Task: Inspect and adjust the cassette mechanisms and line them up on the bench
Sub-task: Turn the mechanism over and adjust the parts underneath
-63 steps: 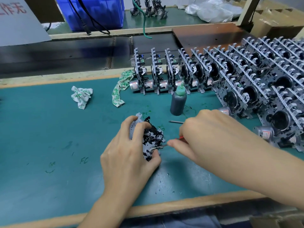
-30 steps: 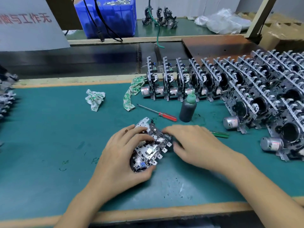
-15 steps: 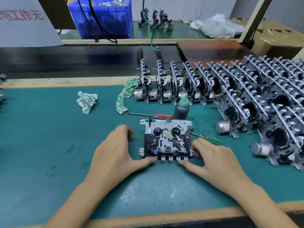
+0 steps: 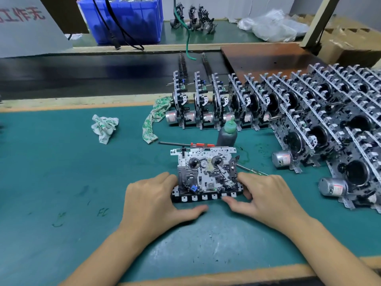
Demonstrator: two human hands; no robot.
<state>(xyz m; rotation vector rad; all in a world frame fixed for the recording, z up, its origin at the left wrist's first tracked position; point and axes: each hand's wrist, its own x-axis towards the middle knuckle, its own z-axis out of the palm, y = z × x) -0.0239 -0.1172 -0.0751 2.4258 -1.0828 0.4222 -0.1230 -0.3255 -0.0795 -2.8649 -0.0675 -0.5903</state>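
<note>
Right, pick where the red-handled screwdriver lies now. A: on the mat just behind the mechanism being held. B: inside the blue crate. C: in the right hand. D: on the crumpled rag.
A: the red-handled screwdriver lies flat on the green mat just behind the cassette mechanism, which both hands hold by its sides.

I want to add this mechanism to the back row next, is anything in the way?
Yes. The dark bottle and red-handled screwdriver lie between the held mechanism and the row; lift it over them.
</note>
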